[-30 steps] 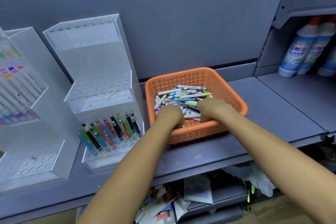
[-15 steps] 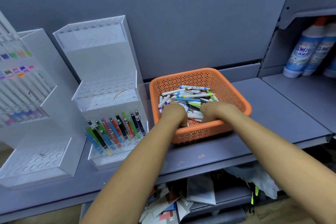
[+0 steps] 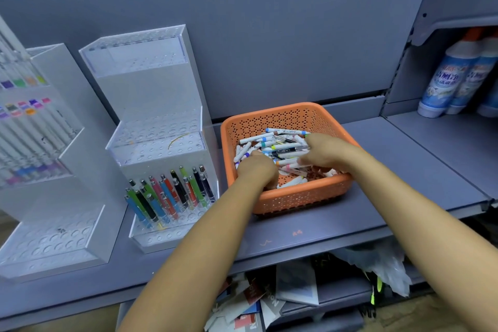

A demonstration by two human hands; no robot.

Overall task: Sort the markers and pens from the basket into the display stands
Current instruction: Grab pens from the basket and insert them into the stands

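An orange perforated basket (image 3: 301, 201) sits on the grey shelf and holds a pile of white markers and pens (image 3: 272, 143). Both my hands are inside it. My left hand (image 3: 257, 170) is knuckles up at the front left, fingers curled down into the pile; what they hold is hidden. My right hand (image 3: 323, 151) lies over the middle of the pile, thumb and fingers closed around a bundle of pens. Left of the basket stands a clear tiered stand (image 3: 151, 105) with coloured pens (image 3: 167, 197) in its lowest tier. A second stand (image 3: 54, 240) at far left holds white markers (image 3: 32, 129).
Blue-and-white bottles (image 3: 452, 81) stand on the neighbouring shelf at right. The shelf's front edge (image 3: 310, 248) runs just below the basket. Under it lie loose papers (image 3: 269, 299) and a plastic bag (image 3: 377, 264). A grey back panel closes the shelf behind.
My right hand has moved back and up over the pile and closed on a bundle of pens. My left hand stays at the basket's front left.
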